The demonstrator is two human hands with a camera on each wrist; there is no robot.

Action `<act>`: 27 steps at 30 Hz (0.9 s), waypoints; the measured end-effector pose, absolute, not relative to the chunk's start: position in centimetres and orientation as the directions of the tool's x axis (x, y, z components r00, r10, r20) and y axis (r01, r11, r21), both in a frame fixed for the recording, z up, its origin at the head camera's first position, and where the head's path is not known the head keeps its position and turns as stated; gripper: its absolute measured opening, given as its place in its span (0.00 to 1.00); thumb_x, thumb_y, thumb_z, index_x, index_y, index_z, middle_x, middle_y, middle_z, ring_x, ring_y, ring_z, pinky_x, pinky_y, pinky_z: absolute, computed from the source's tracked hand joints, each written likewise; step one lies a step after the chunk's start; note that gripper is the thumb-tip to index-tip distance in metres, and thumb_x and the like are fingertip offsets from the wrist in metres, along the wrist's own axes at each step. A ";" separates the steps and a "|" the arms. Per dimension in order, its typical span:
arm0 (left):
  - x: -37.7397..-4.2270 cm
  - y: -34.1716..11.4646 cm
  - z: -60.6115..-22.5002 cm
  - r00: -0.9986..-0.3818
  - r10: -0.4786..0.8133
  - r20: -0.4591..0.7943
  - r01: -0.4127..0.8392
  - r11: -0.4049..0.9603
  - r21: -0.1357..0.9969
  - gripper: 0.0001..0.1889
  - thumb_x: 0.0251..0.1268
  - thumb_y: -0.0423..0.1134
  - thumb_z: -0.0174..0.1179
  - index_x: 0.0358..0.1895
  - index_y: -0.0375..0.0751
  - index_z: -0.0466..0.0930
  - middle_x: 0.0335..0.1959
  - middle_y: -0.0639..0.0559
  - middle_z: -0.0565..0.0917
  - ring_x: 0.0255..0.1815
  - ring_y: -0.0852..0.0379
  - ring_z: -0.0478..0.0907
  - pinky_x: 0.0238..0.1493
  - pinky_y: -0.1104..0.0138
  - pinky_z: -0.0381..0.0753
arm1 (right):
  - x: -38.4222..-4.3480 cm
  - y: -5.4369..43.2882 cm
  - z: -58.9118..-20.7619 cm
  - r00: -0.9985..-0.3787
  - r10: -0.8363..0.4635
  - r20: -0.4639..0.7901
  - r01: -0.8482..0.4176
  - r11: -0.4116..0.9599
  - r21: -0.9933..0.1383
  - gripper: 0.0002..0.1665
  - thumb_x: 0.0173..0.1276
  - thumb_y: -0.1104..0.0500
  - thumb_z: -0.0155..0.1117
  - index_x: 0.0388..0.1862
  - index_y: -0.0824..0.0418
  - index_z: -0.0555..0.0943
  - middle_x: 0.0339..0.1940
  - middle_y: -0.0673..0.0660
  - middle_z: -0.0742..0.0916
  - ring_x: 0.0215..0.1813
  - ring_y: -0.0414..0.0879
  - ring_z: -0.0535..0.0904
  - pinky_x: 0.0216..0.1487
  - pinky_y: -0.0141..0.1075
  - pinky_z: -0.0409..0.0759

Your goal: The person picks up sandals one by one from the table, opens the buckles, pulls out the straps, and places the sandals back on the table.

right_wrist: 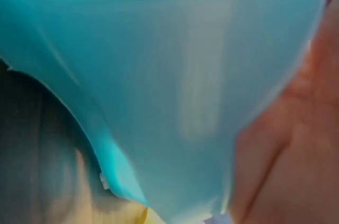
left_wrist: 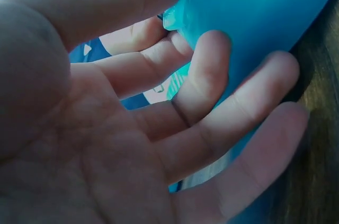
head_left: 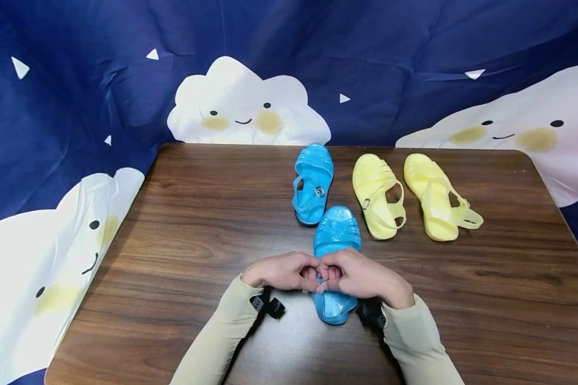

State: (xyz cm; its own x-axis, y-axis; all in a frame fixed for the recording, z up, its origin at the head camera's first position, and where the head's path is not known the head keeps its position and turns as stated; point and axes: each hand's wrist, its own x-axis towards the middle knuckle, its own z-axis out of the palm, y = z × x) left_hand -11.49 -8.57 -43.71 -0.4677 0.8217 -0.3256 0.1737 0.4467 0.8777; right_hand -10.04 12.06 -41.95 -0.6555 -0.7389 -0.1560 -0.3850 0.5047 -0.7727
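A blue jelly sandal [head_left: 337, 232] lies on the table before the person, its toe pointing away. Both hands meet over its ankle strap. The left hand [head_left: 289, 271] pinches the strap area from the left with thumb and forefinger. In the left wrist view its other fingers [left_wrist: 212, 65] curl beside the blue sandal side [left_wrist: 254, 23]. From the right, the right hand [head_left: 358, 272] pinches at the same spot, fingertips against the left hand's. The right wrist view is filled by the blue strap and heel part [right_wrist: 159, 75], with the palm [right_wrist: 291, 155] behind it. The buckle is hidden under the fingers.
A second blue sandal [head_left: 313, 176] with its strap buckled lies just beyond, close to the first one's toe. Two yellow sandals [head_left: 375, 198] lie to the right on the brown wooden table [head_left: 197, 214]. A dark blue cloth [head_left: 366, 48] with white clouds hangs behind.
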 end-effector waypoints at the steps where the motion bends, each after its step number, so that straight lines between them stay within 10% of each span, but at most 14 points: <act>1: -11.5 -8.6 -43.7 -0.464 0.824 -0.325 0.177 0.446 0.878 0.06 0.66 0.39 0.62 0.40 0.42 0.79 0.22 0.60 0.75 0.22 0.69 0.70 0.28 0.76 0.69 | -10.1 12.1 -42.0 -0.654 -0.740 -0.156 -0.383 0.502 -0.776 0.11 0.60 0.67 0.65 0.25 0.52 0.76 0.20 0.43 0.72 0.24 0.34 0.68 0.27 0.27 0.68; 27: -11.5 -8.7 -43.8 -0.495 0.806 -0.325 0.138 0.442 0.886 0.04 0.66 0.37 0.61 0.36 0.40 0.78 0.22 0.60 0.74 0.22 0.68 0.68 0.27 0.76 0.67 | -10.4 12.6 -42.2 -0.621 -0.765 -0.174 -0.356 0.472 -0.806 0.09 0.60 0.67 0.61 0.32 0.53 0.76 0.26 0.44 0.76 0.31 0.37 0.72 0.34 0.29 0.72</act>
State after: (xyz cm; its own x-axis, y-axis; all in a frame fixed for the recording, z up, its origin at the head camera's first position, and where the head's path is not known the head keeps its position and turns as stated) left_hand -11.49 -8.70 -43.76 -0.4953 0.8056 -0.3250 0.1376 0.4421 0.8864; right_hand -10.42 12.61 -42.22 -0.6205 -0.7646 -0.1740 -0.3562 0.4725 -0.8062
